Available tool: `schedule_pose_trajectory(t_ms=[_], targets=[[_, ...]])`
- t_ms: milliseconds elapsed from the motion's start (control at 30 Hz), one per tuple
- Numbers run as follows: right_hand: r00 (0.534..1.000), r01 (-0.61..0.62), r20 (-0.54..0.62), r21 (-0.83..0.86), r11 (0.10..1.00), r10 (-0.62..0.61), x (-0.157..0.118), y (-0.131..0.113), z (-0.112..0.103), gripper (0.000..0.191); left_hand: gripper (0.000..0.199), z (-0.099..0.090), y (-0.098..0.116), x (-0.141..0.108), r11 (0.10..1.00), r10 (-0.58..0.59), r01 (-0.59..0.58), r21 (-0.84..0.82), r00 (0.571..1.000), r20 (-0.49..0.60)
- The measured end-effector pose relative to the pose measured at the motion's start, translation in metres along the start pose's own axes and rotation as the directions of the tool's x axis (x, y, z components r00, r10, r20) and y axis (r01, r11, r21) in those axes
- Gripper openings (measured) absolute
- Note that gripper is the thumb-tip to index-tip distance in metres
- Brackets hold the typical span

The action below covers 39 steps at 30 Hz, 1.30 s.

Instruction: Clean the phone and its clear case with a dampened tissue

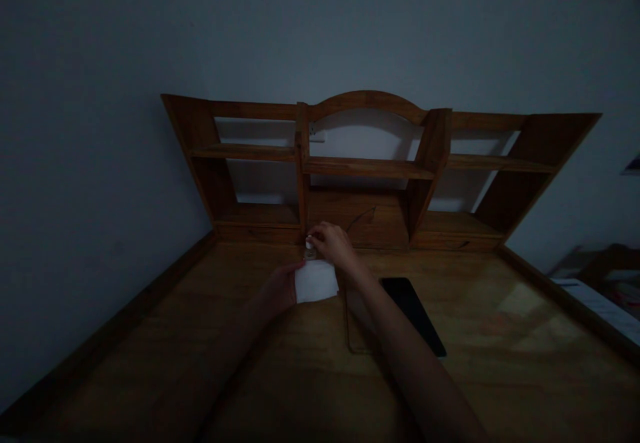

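1. Dim light lies over the pale wall (350, 29) and the wooden shelf unit (367, 166), which stands at the far side of the wooden bench (280, 376).
2. With my left hand (286, 285) I hold the left edge of a white sheet (317, 281); whether it is paper or cloth, I cannot tell. A small clear container (310, 254) shows just beyond its upper edge, in front of the shelf unit. Whether my left fingers also grip this container, I cannot tell.
3. My right hand (334, 241) is narrow, with fingertips closed on the small white top (309, 242) of the container. If the top is loose or fastened, I cannot see.
4. As I judge it, the step in hand is fine finger work at this top. A next move there calls for a steady container, a light pinch and a level sheet.
5. Beside my right forearm (383, 309) lies a dark flat device (414, 316), and partly under the forearm a flat thing with a rounded edge (356, 349). I should lift the arm a little if I draw back.
6. Close behind my fingers is the lower front of the shelf unit, so forward room is short. Raised borders close the bench at left (150, 289) and at right (565, 299). More open wood is toward my left side and beyond the device on the right.
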State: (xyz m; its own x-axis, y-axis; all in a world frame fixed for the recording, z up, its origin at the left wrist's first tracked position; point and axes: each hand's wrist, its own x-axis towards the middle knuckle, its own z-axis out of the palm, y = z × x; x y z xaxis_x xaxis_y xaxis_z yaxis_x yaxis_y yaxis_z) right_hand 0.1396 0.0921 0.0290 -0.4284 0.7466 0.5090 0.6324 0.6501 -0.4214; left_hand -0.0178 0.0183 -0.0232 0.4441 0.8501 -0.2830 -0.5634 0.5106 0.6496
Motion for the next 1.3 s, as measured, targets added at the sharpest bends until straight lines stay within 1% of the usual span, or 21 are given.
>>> schedule_pose_trajectory(t_ms=[200, 333, 467, 600, 700, 767, 833, 900, 933, 1000, 1033, 1100, 1133, 1167, 1233, 1300], targets=[[1.0, 0.0, -0.01, 0.006, 1.0, 0.0, -0.002, -0.002, 0.0, 0.019, 0.041, 0.004, 0.0, -0.002, 1.0, 0.009, -0.009, 0.018, 1.0, -0.026], [0.998, -0.012, -0.068, 0.023, 1.0, 0.014, -0.003, -0.006, -0.006, 0.027, 0.046, 0.005, 0.0, -0.004, 1.0, 0.004, -0.004, 0.021, 1.0, 0.0], [0.986, -0.045, -0.157, 0.055, 0.997, 0.053, -0.001, -0.011, -0.021, 0.028, 0.049, 0.003, -0.001, -0.003, 1.0, 0.0, -0.001, 0.025, 1.0, 0.031], [0.963, -0.112, -0.233, 0.108, 0.988, 0.135, 0.003, -0.014, -0.04, 0.029, 0.052, 0.003, -0.003, -0.003, 0.999, 0.001, -0.004, 0.049, 0.998, 0.062], [0.941, -0.19, -0.251, 0.171, 0.967, 0.229, 0.003, -0.01, -0.053, 0.031, 0.051, 0.009, -0.004, -0.006, 0.994, 0.014, -0.015, 0.113, 1.0, 0.013], [0.927, -0.251, -0.226, 0.216, 0.944, 0.298, -0.001, -0.005, -0.06, 0.035, 0.048, 0.016, -0.006, -0.008, 0.991, 0.026, -0.025, 0.135, 1.0, -0.011], [0.922, -0.309, -0.152, 0.262, 0.914, 0.355, -0.009, 0.001, -0.065, 0.043, 0.047, 0.026, -0.006, -0.009, 0.991, 0.02, -0.021, 0.133, 1.0, 0.01], [0.92, -0.362, -0.031, 0.314, 0.878, 0.391, -0.022, 0.005, -0.068, 0.055, 0.047, 0.039, -0.004, -0.008, 0.99, 0.017, -0.019, 0.14, 1.0, 0.016], [0.916, -0.386, 0.033, 0.344, 0.856, 0.399, -0.031, 0.006, -0.069, 0.06, 0.046, 0.046, -0.003, -0.006, 0.985, 0.033, -0.034, 0.169, 0.999, 0.011], [0.905, -0.425, 0.162, 0.422, 0.801, 0.394, -0.049, 0.007, -0.072, 0.063, 0.041, 0.06, -0.001, 0.001, 0.966, 0.101, -0.101, 0.236, 0.995, 0.013], [0.898, -0.441, 0.223, 0.469, 0.765, 0.38, -0.057, 0.007, -0.073, 0.064, 0.038, 0.067, -0.001, 0.006, 0.951, 0.142, -0.146, 0.271, 0.989, 0.035], [0.894, -0.447, 0.257, 0.541, 0.712, 0.367, -0.074, 0.009, -0.076, 0.061, 0.032, 0.081, -0.002, 0.015, 0.897, 0.24, -0.25, 0.366, 0.968, 0.073], [0.889, -0.445, 0.232, 0.636, 0.631, 0.394, -0.08, 0.011, -0.078, 0.054, 0.032, 0.088, -0.004, 0.02, 0.856, 0.287, -0.296, 0.424, 0.954, 0.087], [0.886, -0.443, 0.223, 0.667, 0.599, 0.407, -0.087, 0.014, -0.079, 0.05, 0.033, 0.093, -0.007, 0.024, 0.81, 0.314, -0.328, 0.486, 0.943, 0.113], [0.878, -0.439, 0.207, 0.706, 0.556, 0.431, -0.097, 0.025, -0.082, 0.048, 0.037, 0.102, -0.014, 0.031, 0.712, 0.348, -0.375, 0.594, 0.923, 0.166], [0.867, -0.441, 0.198, 0.732, 0.519, 0.457, -0.107, 0.039, -0.085, 0.049, 0.042, 0.105, -0.021, 0.037, 0.591, 0.387, -0.432, 0.681, 0.893, 0.23]])
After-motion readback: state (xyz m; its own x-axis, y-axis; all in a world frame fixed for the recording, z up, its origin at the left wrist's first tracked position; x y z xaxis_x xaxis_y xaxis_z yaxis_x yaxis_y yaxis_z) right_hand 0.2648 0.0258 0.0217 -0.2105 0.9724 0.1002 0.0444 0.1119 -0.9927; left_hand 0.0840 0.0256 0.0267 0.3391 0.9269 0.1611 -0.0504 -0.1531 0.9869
